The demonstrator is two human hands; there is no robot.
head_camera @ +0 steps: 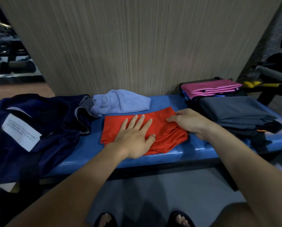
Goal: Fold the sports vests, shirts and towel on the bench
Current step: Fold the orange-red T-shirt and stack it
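Note:
A red garment point(166, 140) lies folded into a small rectangle at the middle of the blue bench point(88, 149). My left hand point(135, 136) presses flat on it with straight, spread fingers. My right hand point(189, 122) rests on the garment's right edge with its fingers curled round the folded layers. A crumpled light blue towel point(120, 102) lies behind the red garment. A dark navy garment point(39, 128) with a white label is heaped on the bench's left end.
Folded grey clothing point(235, 112) is stacked at the bench's right end, with a folded pink piece point(210, 88) on a dark stack behind it. A wood-grain wall panel point(137, 46) rises right behind the bench. Gym equipment stands at both sides.

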